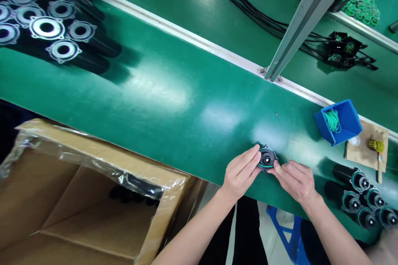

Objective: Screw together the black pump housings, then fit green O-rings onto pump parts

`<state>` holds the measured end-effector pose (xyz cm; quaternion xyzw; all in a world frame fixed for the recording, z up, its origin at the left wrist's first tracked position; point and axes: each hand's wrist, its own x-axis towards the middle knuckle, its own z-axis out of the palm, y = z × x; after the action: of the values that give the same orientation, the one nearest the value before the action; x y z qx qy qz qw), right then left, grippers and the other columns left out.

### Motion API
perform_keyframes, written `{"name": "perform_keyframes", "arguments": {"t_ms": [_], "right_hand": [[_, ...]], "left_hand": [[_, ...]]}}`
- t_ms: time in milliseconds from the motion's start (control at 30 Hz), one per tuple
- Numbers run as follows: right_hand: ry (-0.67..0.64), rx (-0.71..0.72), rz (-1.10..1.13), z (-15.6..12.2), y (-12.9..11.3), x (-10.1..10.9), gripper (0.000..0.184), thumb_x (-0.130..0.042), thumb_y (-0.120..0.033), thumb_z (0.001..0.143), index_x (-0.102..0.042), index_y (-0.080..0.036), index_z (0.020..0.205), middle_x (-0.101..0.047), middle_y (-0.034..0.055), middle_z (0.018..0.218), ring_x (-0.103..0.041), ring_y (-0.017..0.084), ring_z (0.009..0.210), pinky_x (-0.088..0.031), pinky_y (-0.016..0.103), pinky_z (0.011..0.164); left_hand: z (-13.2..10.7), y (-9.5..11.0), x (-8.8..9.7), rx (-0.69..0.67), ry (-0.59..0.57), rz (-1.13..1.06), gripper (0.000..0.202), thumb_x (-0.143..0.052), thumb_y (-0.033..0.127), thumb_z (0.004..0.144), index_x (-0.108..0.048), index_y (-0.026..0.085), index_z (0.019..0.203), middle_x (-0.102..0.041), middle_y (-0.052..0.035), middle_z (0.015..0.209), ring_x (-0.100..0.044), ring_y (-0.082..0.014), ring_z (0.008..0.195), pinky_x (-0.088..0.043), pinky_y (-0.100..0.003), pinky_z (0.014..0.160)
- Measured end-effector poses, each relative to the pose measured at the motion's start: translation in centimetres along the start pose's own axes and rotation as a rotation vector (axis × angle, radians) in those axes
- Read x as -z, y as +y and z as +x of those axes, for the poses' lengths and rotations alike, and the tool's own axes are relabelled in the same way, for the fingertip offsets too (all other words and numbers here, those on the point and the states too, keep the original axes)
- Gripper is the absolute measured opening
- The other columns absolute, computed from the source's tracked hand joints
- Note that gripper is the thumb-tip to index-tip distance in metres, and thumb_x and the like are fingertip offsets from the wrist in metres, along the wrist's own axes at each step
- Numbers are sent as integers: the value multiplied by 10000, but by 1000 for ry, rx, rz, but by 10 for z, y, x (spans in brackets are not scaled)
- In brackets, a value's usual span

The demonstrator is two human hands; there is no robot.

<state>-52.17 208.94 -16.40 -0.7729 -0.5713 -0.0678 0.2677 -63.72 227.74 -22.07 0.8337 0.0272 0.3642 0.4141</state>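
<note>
A round black housing (266, 158) faces up at me near the front edge of the green bench, with a thin green sealing ring (265, 167) around its opening. My left hand (241, 172) is closed on its left rim, fingers together on top. At the lower right rim my right hand (294, 179) pinches with thumb and forefinger, touching the housing beside the ring. How far the ring is seated in its groove is too small to tell. Beyond the hands, a blue bin (343, 122) lies tilted with green rings (332, 121) in it.
Several black tubes with green rings (354, 203) lie at the right. A brush (379, 161) rests on cardboard (362, 151). Many black tubes (64, 51) are stacked at far left. An open carton (93, 207) stands below the bench. A metal post (298, 29) rises behind, near black cables (258, 16).
</note>
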Motion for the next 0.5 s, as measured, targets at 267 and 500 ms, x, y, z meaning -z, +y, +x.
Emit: {"name": "perform_keyframes", "arguments": {"t_ms": [267, 500], "right_hand": [[-145, 292, -10, 12, 16, 13, 241, -644, -25, 1035, -673, -178, 1219, -655, -18, 782, -556, 136, 624, -414, 323, 502], [-269, 498, -6, 38, 20, 25, 205, -549, -26, 1058, -701, -83, 1183, -613, 17, 786, -549, 170, 689, -429, 355, 495]], "left_hand": [[6, -6, 6, -50, -49, -62, 662, -803, 71, 892, -568, 173, 1503, -695, -158, 1432, -750, -297, 1215, -715, -418, 986], [6, -10, 5, -77, -49, -79, 681, -805, 65, 886, -566, 188, 1512, -678, -153, 1457, -741, -290, 1232, -702, -401, 1012]]}}
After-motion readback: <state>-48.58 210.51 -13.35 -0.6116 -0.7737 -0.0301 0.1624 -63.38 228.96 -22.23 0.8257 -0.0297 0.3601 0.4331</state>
